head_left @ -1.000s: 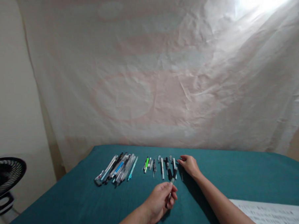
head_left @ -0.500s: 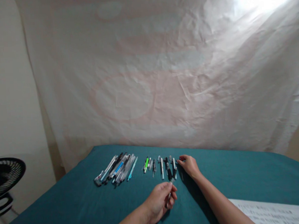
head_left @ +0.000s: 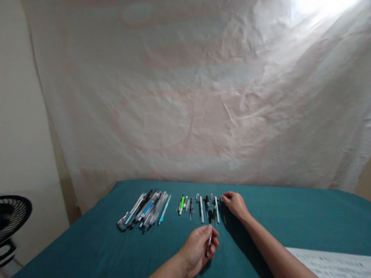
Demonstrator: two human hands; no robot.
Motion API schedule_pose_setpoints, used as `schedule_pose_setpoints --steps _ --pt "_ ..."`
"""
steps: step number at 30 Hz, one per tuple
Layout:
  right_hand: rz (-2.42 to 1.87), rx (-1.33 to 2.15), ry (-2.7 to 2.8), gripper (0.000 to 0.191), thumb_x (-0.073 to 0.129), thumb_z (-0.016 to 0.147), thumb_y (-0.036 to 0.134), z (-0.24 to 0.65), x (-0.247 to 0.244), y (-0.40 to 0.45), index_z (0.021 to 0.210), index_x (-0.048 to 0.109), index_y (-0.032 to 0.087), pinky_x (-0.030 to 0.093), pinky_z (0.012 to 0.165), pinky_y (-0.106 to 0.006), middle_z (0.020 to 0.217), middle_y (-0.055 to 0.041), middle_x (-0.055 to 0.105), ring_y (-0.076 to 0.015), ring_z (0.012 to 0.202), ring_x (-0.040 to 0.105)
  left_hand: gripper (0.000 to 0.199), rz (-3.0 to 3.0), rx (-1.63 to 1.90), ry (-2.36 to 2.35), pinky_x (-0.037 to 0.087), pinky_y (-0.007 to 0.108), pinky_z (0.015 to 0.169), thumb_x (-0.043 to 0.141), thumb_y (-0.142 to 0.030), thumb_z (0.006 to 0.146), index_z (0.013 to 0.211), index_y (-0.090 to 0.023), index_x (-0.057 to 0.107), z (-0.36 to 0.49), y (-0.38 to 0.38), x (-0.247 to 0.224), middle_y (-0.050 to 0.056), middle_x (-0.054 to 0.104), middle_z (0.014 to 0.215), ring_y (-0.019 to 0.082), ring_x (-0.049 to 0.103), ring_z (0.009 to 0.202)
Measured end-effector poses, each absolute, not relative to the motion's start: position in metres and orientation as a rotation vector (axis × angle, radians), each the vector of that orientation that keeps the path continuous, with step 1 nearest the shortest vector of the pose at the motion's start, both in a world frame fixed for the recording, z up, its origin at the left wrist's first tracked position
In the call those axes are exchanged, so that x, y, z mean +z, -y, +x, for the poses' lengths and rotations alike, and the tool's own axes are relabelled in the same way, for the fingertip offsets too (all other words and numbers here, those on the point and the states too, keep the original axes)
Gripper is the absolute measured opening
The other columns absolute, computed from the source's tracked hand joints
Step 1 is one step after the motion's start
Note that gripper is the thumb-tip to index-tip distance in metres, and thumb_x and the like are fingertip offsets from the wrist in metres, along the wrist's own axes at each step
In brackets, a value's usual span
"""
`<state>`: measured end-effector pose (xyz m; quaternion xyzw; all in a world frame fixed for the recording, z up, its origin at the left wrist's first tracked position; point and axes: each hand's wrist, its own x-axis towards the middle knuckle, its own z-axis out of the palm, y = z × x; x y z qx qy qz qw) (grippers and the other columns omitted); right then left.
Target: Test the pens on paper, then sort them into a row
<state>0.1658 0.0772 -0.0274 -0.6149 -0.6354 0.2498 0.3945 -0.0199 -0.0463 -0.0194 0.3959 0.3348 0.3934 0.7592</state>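
Note:
My left hand (head_left: 201, 249) is closed round a dark pen (head_left: 209, 241), held at a slant at the front centre of the table. Its upper end overlaps the row of pens behind it. To the right of that row, my right hand (head_left: 234, 203) rests low with its fingers pinched together; whatever is between the fingertips is too small to make out. Beside it are a white and light blue pen (head_left: 217, 209) and several dark pen parts (head_left: 207, 205). Further left lie a green highlighter (head_left: 181, 204) and small pen pieces (head_left: 191, 208).
A pile of pens (head_left: 148, 210) lies on the left part of the green-covered table (head_left: 95, 249). A printed sheet (head_left: 341, 263) is at the lower right, partly behind my right forearm. At the far left stands a black fan (head_left: 10, 216). A pale sheet hangs behind.
The pen in my left hand has tilted slightly and its upper end has shifted left. My right hand has barely moved.

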Motion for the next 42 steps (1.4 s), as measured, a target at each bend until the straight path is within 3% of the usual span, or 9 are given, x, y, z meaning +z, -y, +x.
schedule_pose_setpoints --steps 5,12,21,27,34,42 --pt "-1.351 1.121 1.778 0.038 0.054 0.070 0.047 0.153 0.000 -0.055 0.074 0.067 0.012 0.038 0.045 -0.019 0.070 -0.0065 0.066 -0.0113 0.054 0.055 0.027 0.755 0.938 -0.731 0.022 0.015 0.042 0.051 -0.042 0.077 0.080 -0.015 0.048 -0.021 0.045 -0.019 -0.003 0.050 0.061 0.003 0.040 0.043" --pt "-0.964 1.692 1.686 0.033 0.068 0.060 0.040 0.131 0.022 -0.031 0.076 0.067 0.011 0.035 0.040 -0.015 0.066 -0.0028 0.061 -0.0061 0.050 0.048 0.027 0.730 0.971 -0.719 0.025 0.015 0.042 0.051 -0.042 0.077 0.081 -0.015 0.048 -0.021 0.046 -0.018 -0.002 0.052 0.061 0.003 0.043 0.044" --pt "-1.245 1.266 1.370 0.032 0.052 0.075 0.043 0.162 -0.005 -0.071 0.087 0.060 0.014 0.036 0.041 -0.015 0.069 -0.0013 0.058 -0.0043 0.046 0.045 0.036 0.757 0.925 -0.712 0.033 0.016 0.048 0.048 -0.048 0.077 0.081 -0.012 0.052 -0.020 0.048 -0.013 0.001 0.055 0.062 0.005 0.048 0.048" --pt "-1.516 0.898 1.392 0.027 0.055 0.072 0.037 0.176 -0.045 -0.091 0.080 0.060 0.012 0.035 0.038 -0.018 0.053 -0.0005 0.057 -0.0079 0.040 0.047 0.036 0.763 0.926 -0.718 0.033 0.016 0.048 0.047 -0.048 0.078 0.080 -0.012 0.052 -0.021 0.048 -0.013 0.001 0.055 0.062 0.005 0.048 0.048" --pt "-1.638 0.610 1.528 0.028 0.055 0.071 0.038 0.176 -0.058 -0.095 0.080 0.063 0.012 0.035 0.043 -0.020 0.057 -0.0042 0.063 -0.0120 0.045 0.054 0.036 0.868 0.897 -0.735 0.032 0.017 0.048 0.049 -0.048 0.076 0.080 -0.013 0.051 -0.020 0.050 -0.013 0.001 0.055 0.063 0.005 0.047 0.048" --pt "-1.642 0.459 1.569 0.019 0.055 0.070 0.032 0.177 -0.057 -0.094 0.072 0.064 0.015 0.038 0.053 -0.022 0.060 -0.0054 0.065 -0.0162 0.057 0.059 0.023 1.691 0.781 -1.169 0.037 0.020 0.052 0.044 -0.035 0.079 0.083 -0.015 0.053 -0.051 0.025 0.006 0.002 0.059 0.073 0.010 0.054 0.058"
